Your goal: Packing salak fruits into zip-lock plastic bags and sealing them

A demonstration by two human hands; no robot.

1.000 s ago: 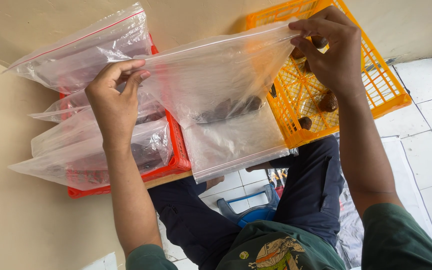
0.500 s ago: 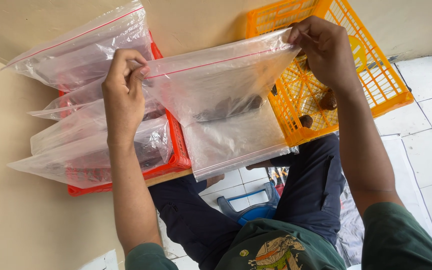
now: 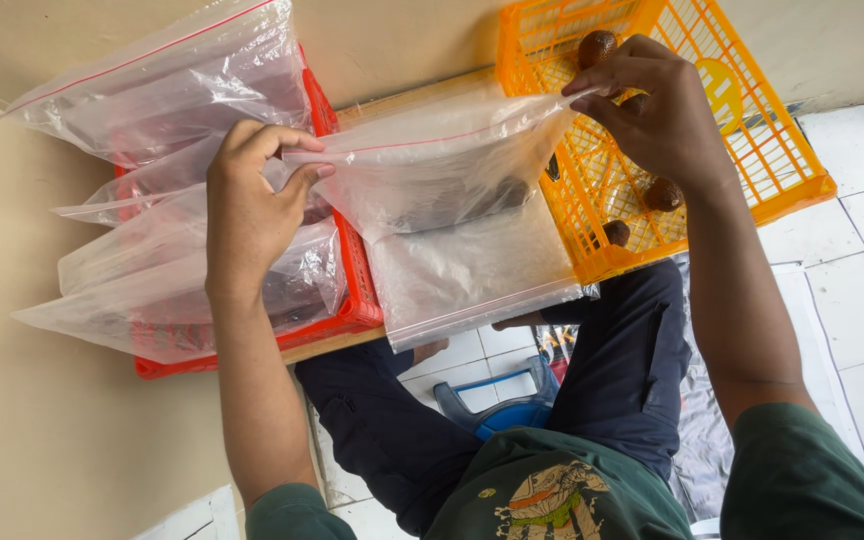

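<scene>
Right now the clear zip bag (image 3: 442,170) hangs stretched betw. both hands, its sealed mouth w/ the red strip running as the long axis from lower left up to upper right, over the gap betw. the two crates. Dark stuff sits low inside it, can't tell what exactly. My left hand (image 3: 247,205) pinches the bag's left corner, thumb and fingers closed narrow on the plastic. My right hand (image 3: 657,115) pinches the right corner the same way, up over the orange crate (image 3: 752,150). So the bag lies straight betw. the hands, neither nearer; each has its own end.

Under the held bag a second clear bag (image 3: 477,275) lies flat on the board. Left of that, the red crate (image 3: 352,290) is piled w/ more clear bags (image 3: 152,90). Brown round fruits (image 3: 662,193) sit in the orange crate, one (image 3: 596,45) just above my right fingers.

Vs. half a sec ago: right hand looks lower and more curled over its corner, left hand's grip roughly the same, bag mouth line a bit less steep.
</scene>
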